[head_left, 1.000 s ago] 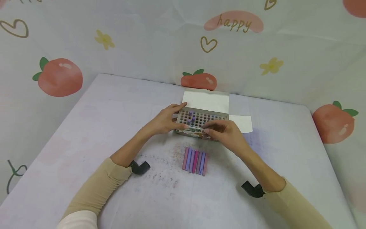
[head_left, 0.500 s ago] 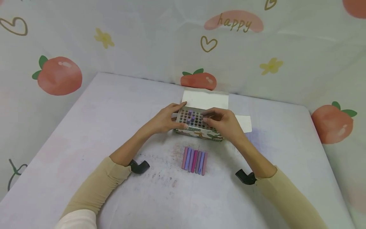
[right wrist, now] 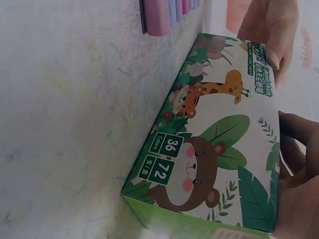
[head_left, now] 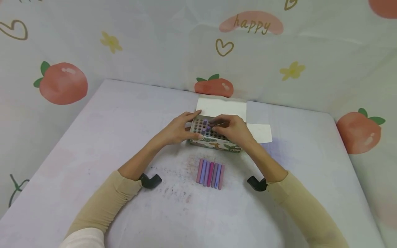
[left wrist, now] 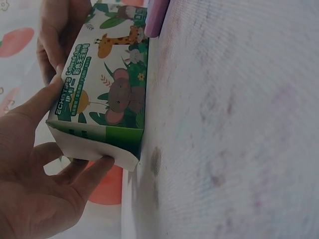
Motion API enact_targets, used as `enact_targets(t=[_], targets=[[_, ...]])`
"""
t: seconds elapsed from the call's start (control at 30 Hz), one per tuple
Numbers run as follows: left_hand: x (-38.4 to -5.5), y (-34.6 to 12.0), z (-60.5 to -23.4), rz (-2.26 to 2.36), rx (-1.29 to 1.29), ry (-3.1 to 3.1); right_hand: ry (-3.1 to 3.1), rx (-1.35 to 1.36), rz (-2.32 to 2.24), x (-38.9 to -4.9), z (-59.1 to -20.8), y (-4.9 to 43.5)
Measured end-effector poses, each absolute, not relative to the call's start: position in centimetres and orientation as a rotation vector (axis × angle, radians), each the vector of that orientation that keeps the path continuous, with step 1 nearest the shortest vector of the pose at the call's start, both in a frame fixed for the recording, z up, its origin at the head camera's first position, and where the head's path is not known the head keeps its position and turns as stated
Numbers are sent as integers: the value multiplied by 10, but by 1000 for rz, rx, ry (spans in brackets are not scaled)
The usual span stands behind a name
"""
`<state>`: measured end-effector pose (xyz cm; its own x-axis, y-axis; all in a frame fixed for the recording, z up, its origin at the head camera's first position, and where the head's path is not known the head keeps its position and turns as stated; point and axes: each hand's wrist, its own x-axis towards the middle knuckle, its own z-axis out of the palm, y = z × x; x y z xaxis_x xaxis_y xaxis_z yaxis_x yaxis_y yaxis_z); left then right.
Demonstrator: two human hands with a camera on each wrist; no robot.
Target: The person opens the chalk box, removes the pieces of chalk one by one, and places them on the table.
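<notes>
An opened box of colored chalk (head_left: 214, 143) stands near the back of the table, its top a grid of holes. Three purple chalk sticks (head_left: 205, 122) poke up from holes near its left end. My left hand (head_left: 178, 130) grips that end, thumb on the front top edge; in the left wrist view, fingers (left wrist: 102, 167) touch the side flap. My right hand (head_left: 231, 128) is over the grid, thumb and forefinger close beside the purple sticks. Whether it pinches one is not visible; in the right wrist view, the box hides the fingertips of the right hand (right wrist: 299, 164).
Several pink, purple and blue chalk sticks (head_left: 211, 174) lie side by side in front of the box. The white lid (head_left: 221, 106) is folded back, and a side flap (head_left: 260, 133) sticks out rightward. A printed cloth backdrop (head_left: 149, 44) rises behind the table.
My right hand has moved from the front edge of the box up over the grid, then left to the purple sticks. My left hand has stayed on the box.
</notes>
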<state>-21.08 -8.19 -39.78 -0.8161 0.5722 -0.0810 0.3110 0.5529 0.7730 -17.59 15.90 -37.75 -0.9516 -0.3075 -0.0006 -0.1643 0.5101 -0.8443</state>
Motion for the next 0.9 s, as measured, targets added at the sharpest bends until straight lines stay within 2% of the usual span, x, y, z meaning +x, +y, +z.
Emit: enact_targets(t=[0.67, 0.9], targets=[[-213, -83, -400, 1144, 732, 2448, 2744, -420, -984, -189, -386, 150], [-213, -82, -401, 1183, 731, 2428, 2795, -420, -958, -188, -388, 146]])
